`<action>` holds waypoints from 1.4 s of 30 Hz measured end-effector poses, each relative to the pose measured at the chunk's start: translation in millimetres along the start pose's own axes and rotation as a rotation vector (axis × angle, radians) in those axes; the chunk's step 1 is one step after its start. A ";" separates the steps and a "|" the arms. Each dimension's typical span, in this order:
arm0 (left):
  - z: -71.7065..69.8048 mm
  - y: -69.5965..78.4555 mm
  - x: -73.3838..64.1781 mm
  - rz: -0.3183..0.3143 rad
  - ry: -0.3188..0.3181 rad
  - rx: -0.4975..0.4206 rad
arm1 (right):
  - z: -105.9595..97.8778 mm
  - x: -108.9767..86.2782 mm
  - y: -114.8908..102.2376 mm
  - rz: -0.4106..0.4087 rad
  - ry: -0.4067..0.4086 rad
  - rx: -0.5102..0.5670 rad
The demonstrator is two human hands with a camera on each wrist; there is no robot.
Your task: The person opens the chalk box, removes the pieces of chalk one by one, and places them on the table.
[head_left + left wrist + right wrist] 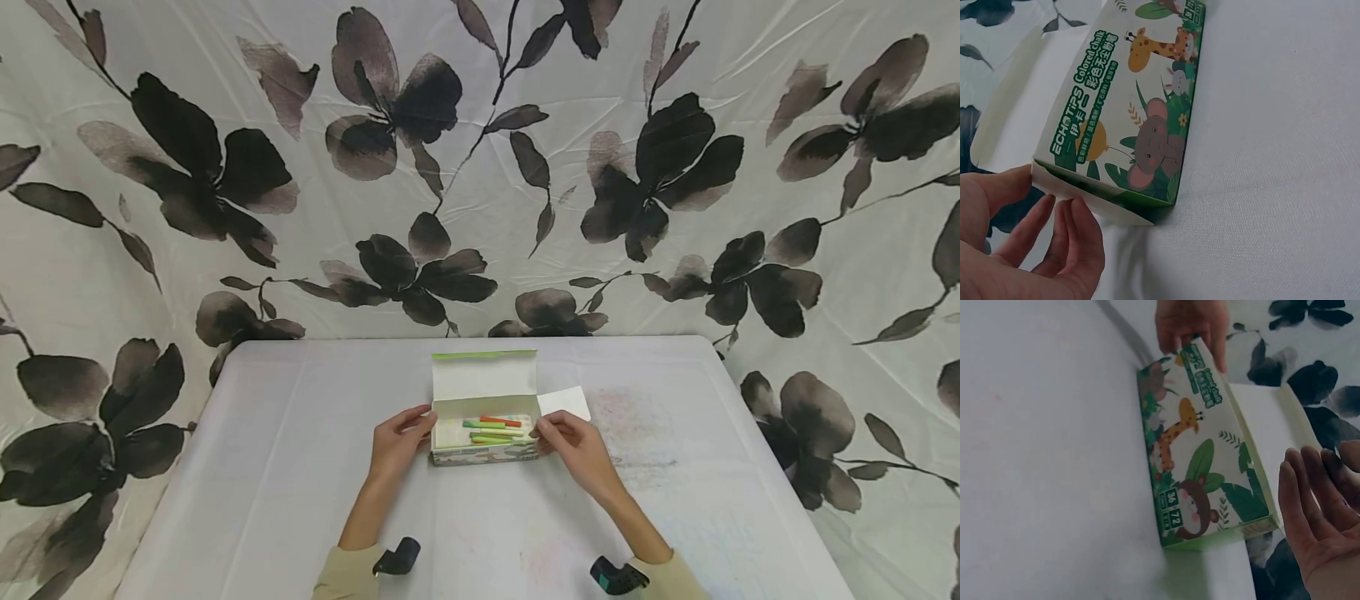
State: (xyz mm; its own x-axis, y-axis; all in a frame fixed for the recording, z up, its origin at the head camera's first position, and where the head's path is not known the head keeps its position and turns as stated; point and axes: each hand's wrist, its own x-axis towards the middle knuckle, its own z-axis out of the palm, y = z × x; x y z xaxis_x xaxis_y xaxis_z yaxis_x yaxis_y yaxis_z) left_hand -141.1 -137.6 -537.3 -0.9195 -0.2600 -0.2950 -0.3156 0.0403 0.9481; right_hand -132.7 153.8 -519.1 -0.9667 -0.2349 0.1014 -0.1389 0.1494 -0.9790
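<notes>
A colored chalk box (485, 455) with its lid raised stands on the table, animal drawings on its front. Green, yellowish and orange-red chalk sticks (489, 426) lie inside. My left hand (401, 442) is at the left end of the box. In the left wrist view its thumb and forefinger pinch the end flap (1088, 199) at the corner. At the opposite end is my right hand (576, 450), fingertips right at the box edge. The right wrist view shows its fingers (1316, 494) extended and relaxed beside the box's open side.
A white flap (567, 402) sticks out to the right of the box. The white tabletop (315, 467) has faint reddish and dark smudges on the right. Behind it hangs a floral cloth (480, 200). Dark wrist cameras (397, 556) sit on both wrists.
</notes>
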 end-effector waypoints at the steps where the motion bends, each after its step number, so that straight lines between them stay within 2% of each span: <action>1: 0.1 0.0 0.4 -0.007 -0.002 -0.008 | -0.2 3.4 -1.8 -0.006 -0.002 -0.014; 6: 0.5 -1.0 2.6 -0.033 -0.007 -0.041 | -1.0 20.7 -6.1 -0.059 -0.039 -0.083; 13: 0.7 0.3 4.1 -0.055 -0.016 -0.054 | 5.5 43.6 -7.4 -0.153 -0.108 -0.293; 19: -0.3 0.7 4.1 -0.061 -0.016 -0.081 | 14.6 61.6 -4.0 -0.211 -0.250 -0.394; 23: -1.0 0.0 4.0 -0.065 -0.009 -0.091 | 22.2 69.6 -6.3 -0.181 -0.370 -0.511; 26: -1.4 -0.3 4.1 -0.069 -0.005 -0.086 | 29.1 73.6 -7.6 -0.162 -0.428 -0.634; 32: -0.5 -1.1 5.5 -0.066 -0.014 -0.090 | 38.8 79.1 -8.4 -0.134 -0.466 -0.804; 42: 6.9 -1.3 7.0 -0.058 -0.006 -0.115 | 42.6 87.3 -9.9 0.004 -0.481 -0.954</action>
State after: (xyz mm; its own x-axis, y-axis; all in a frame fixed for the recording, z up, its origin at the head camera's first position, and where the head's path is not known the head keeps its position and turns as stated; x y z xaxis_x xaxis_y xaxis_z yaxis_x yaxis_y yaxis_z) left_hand -148.7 -132.9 -541.4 -0.9019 -0.2528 -0.3503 -0.3398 -0.0855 0.9366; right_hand -206.5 90.8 -508.1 -0.8102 -0.5559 -0.1856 -0.4483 0.7919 -0.4147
